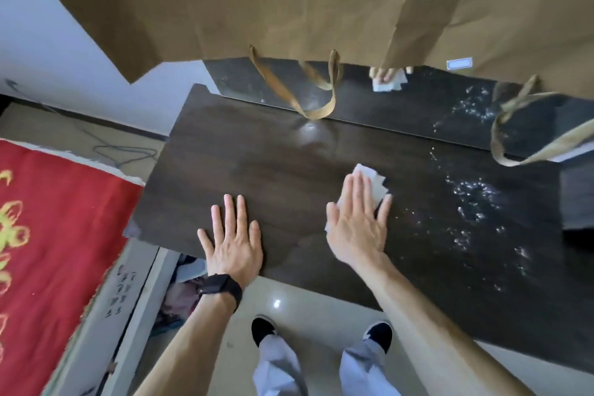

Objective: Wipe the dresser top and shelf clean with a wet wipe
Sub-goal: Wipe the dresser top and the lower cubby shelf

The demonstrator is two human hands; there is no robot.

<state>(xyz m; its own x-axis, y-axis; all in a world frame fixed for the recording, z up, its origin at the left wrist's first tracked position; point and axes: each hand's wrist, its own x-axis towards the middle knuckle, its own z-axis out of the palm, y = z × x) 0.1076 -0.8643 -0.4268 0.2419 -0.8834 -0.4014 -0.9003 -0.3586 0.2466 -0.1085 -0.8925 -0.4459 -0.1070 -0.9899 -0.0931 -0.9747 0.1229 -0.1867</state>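
Note:
The dark wood dresser top fills the middle of the head view. My right hand lies flat on it, fingers together, pressing a white wet wipe whose edges stick out past my fingertips. My left hand rests flat and spread on the front part of the top, empty, with a black watch on the wrist. White dusty specks cover the top's right side. A mirror at the back reflects my hand and the wipe.
Brown paper bags with loop handles hang overhead above the back of the dresser. A red cloth with yellow pattern lies at the left. Between it and the dresser is an open white drawer with clutter. My feet stand on tiled floor.

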